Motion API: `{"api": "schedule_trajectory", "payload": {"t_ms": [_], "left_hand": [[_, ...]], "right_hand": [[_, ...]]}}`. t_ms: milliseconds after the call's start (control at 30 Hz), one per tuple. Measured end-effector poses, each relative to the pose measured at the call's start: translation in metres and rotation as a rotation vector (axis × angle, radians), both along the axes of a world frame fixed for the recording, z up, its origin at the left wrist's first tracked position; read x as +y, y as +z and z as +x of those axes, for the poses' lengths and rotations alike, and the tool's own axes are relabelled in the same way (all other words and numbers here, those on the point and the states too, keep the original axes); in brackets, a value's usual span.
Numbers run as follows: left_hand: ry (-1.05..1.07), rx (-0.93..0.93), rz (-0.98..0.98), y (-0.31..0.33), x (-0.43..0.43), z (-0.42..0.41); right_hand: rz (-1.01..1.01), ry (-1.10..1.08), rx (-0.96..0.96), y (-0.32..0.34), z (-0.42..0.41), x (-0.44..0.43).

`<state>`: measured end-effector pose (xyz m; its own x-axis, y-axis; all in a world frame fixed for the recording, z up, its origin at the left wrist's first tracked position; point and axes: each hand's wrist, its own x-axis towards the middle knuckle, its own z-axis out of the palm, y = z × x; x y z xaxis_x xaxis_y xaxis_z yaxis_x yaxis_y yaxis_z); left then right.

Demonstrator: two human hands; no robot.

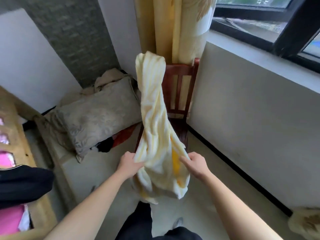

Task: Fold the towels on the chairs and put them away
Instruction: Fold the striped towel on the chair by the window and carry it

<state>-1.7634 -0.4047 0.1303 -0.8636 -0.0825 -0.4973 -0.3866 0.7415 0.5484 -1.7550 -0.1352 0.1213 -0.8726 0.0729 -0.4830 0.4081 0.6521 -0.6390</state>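
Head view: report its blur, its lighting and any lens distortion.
Head view: the striped towel is motion-smeared, most at its upper end, while the left hand and right hand gripping it look sharper. Head view: soft daylight from the window, no hard shadows. Head view: the window sill slants and bows, a wide-angle effect.

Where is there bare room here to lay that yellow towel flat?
Bare floor runs between the chair and the wall under the window. The pale surface in front of the grey pillow is also bare. Behind the pillow it is crowded with heaped cloth. The towel hides much of the chair seat.
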Motion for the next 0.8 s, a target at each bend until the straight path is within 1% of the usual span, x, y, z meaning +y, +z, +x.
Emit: {"api": "schedule_trajectory", "payload": {"t_ms": [33,67,100,167,200,233,267,300,333,367,400,433,467,533,567,633,667,800], "left_hand": [[0.070,0.105,0.058,0.014,0.003,-0.008],[0.156,0.162,0.146,0.028,0.006,-0.016],[0.248,0.178,0.274,0.041,0.008,-0.026],[0.454,0.053,0.642,0.063,0.010,-0.047],[0.499,-0.044,0.816,0.074,0.008,-0.056],[0.517,-0.151,0.931,0.083,0.006,-0.062],[0.484,-0.233,0.985,0.096,0.006,-0.065],[0.432,-0.273,1.016,0.102,0.000,-0.070],[0.396,-0.292,1.044,0.105,-0.002,-0.073],[0.381,-0.306,1.051,0.106,-0.001,-0.076],[0.389,-0.291,1.035,0.106,-0.003,-0.080],[0.421,-0.242,1.003,0.103,-0.006,-0.084],[0.481,-0.153,0.957,0.101,-0.011,-0.090],[0.593,0.034,0.902,0.100,-0.022,-0.105],[0.622,0.093,0.889,0.101,-0.028,-0.113],[0.646,0.145,0.858,0.109,-0.042,-0.131],[0.640,0.151,0.855,0.115,-0.048,-0.140],[0.555,0.185,0.914,0.136,-0.071,-0.178]], "right_hand": [[-0.045,-0.042,0.065,0.009,-0.008,0.001],[-0.100,-0.098,0.118,0.020,-0.017,0.001],[-0.171,-0.169,0.163,0.031,-0.026,0.001],[-0.380,-0.333,0.197,0.051,-0.040,-0.001],[-0.513,-0.408,0.197,0.061,-0.046,-0.003],[-0.646,-0.462,0.137,0.068,-0.051,-0.002],[-0.780,-0.486,0.036,0.075,-0.055,-0.002],[-0.872,-0.473,-0.075,0.082,-0.060,-0.004],[-0.916,-0.445,-0.165,0.085,-0.063,-0.004],[-0.925,-0.408,-0.218,0.085,-0.065,-0.003],[-0.890,-0.386,-0.237,0.085,-0.070,-0.005],[-0.837,-0.384,-0.226,0.084,-0.074,-0.009],[-0.787,-0.390,-0.191,0.085,-0.079,-0.015],[-0.738,-0.394,-0.086,0.087,-0.091,-0.022],[-0.718,-0.385,-0.039,0.090,-0.098,-0.025],[-0.700,-0.372,0.025,0.098,-0.115,-0.031],[-0.695,-0.364,0.026,0.104,-0.123,-0.034],[-0.624,-0.246,-0.063,0.130,-0.148,-0.044]]}}
